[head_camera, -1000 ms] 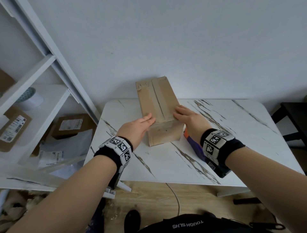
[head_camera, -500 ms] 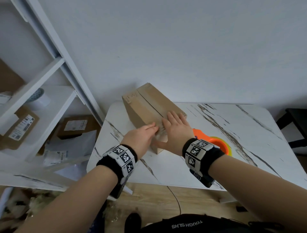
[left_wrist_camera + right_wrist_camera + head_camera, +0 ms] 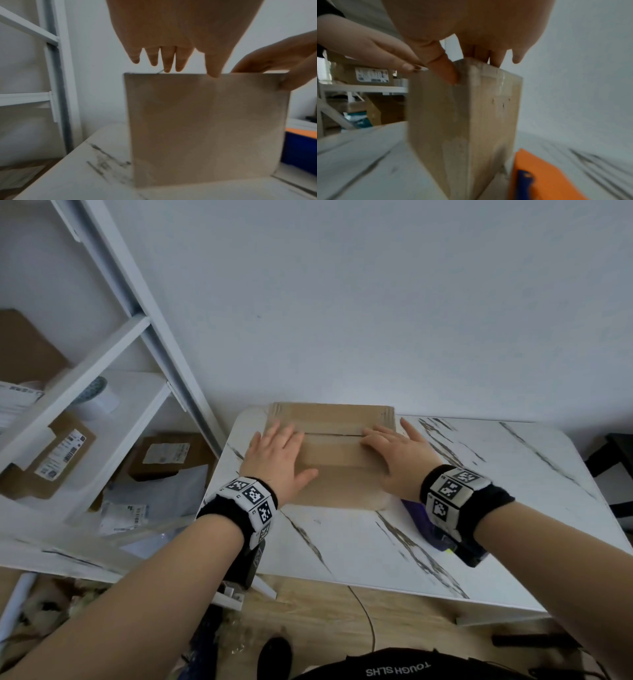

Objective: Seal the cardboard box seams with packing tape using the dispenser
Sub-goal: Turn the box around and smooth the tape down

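Cardboard box [image 3: 330, 455], taped brown top

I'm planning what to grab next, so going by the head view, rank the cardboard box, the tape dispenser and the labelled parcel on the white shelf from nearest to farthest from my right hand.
From the right hand:
1. Cardboard box, directly under its fingers.
2. Tape dispenser, on the table beside the wrist, mostly hidden.
3. Labelled parcel, far left on the shelf.
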`<action>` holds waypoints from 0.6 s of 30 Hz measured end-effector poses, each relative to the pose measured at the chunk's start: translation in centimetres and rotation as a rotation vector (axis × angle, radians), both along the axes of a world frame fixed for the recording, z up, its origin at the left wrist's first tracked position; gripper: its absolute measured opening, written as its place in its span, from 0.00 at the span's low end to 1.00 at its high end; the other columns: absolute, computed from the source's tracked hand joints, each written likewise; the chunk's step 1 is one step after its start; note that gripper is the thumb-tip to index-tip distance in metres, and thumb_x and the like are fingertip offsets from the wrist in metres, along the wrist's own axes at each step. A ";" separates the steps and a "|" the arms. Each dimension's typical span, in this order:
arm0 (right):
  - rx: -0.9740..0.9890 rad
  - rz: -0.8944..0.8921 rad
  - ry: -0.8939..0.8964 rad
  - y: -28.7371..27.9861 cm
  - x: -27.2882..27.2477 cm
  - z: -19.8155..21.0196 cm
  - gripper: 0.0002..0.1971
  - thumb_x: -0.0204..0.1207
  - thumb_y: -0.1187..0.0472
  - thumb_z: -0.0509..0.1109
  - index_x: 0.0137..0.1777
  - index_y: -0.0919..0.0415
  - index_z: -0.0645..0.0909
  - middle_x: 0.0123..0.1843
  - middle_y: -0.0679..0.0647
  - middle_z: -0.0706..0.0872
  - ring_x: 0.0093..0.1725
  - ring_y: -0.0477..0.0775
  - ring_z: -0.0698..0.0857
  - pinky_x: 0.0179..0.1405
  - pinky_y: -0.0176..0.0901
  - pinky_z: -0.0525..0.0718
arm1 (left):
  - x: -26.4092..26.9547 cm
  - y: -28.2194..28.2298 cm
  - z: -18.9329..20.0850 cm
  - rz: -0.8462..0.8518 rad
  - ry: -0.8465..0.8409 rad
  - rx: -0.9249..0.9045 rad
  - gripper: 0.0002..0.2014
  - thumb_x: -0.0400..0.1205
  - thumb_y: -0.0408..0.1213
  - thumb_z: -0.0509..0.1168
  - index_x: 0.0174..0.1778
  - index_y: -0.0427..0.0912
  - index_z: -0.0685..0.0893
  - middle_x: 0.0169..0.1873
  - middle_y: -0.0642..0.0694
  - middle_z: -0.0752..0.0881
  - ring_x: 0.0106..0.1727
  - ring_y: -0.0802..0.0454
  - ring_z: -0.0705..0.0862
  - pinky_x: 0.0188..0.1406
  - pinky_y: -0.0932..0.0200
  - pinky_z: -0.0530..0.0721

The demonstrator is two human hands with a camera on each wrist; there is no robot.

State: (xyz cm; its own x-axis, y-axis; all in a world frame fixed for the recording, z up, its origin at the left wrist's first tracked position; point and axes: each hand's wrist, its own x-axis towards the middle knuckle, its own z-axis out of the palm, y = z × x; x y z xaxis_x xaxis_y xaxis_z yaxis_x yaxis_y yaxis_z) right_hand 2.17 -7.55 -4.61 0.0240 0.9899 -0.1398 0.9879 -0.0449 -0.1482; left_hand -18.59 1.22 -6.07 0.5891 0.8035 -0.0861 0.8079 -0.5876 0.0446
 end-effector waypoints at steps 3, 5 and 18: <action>-0.004 -0.045 -0.065 0.1 0.7 0.2 0.36 0.70 0.70 0.58 0.80 0.50 0.59 0.83 0.43 0.60 0.83 0.43 0.54 0.82 0.50 0.34 | -0.5 0.2 -0.4 0.040 0.060 -0.097 0.50 0.72 0.72 0.55 0.83 0.46 0.45 0.84 0.45 0.41 0.84 0.46 0.38 0.82 0.46 0.42; -0.026 -0.057 -0.135 0.3 0.4 -0.1 0.38 0.72 0.71 0.56 0.82 0.51 0.53 0.85 0.44 0.55 0.84 0.46 0.51 0.83 0.51 0.35 | -0.6 0.2 -0.7 0.019 0.078 -0.115 0.51 0.72 0.71 0.56 0.83 0.46 0.42 0.83 0.45 0.38 0.84 0.47 0.38 0.82 0.48 0.43; 0.108 0.125 0.022 1.4 -6.1 -2.0 0.31 0.75 0.51 0.66 0.77 0.53 0.63 0.80 0.52 0.64 0.81 0.54 0.60 0.80 0.47 0.55 | -0.2 -0.7 -1.4 0.029 0.127 -0.016 0.45 0.77 0.66 0.52 0.83 0.44 0.42 0.84 0.45 0.41 0.84 0.48 0.39 0.83 0.46 0.42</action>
State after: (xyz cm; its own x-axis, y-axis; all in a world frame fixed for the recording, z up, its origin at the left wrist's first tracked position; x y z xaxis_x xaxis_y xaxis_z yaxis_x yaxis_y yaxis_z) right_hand -3.93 -6.10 -6.63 -0.1026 0.9942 -0.0318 0.9813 0.0959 -0.1671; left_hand -18.83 0.51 -7.42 0.5494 0.8177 -0.1717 0.8242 -0.5641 -0.0496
